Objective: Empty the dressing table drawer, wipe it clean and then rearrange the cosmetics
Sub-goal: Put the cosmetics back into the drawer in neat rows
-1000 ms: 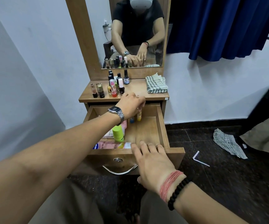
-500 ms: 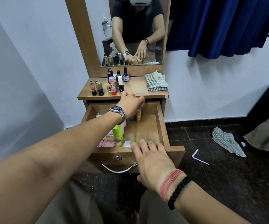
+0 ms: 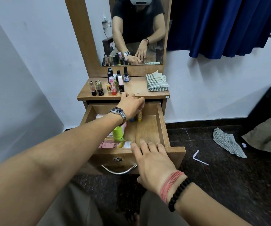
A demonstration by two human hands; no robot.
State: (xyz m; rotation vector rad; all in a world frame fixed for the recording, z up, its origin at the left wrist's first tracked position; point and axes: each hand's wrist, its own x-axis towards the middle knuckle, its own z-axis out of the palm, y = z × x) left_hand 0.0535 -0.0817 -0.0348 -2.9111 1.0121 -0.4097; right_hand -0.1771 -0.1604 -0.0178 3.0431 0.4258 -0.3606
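Note:
The wooden drawer [image 3: 162, 124] of the dressing table is pulled out. My left hand [image 3: 129, 106], with a watch on the wrist, reaches to the drawer's back and pinches the top of a small yellow bottle [image 3: 139, 117] standing there beside a small blue item [image 3: 132, 119]. My right hand [image 3: 152, 162] lies over the drawer front, fingers on its rim and thumb below. A green bottle [image 3: 118, 133] and a pink packet [image 3: 108, 144] sit on the drawer's left side. Several nail polish and perfume bottles [image 3: 113, 85] stand on the tabletop [image 3: 138, 90].
A folded checked cloth [image 3: 156, 83] lies at the tabletop's right end below the mirror [image 3: 136, 30]. On the dark floor to the right are a crumpled checked rag [image 3: 227, 142] and a white paper strip [image 3: 200, 159]. A blue curtain [image 3: 221, 25] hangs at upper right.
My left hand has stayed at the back of the drawer on the yellow bottle, its fingers closing a little. The right hand has not moved.

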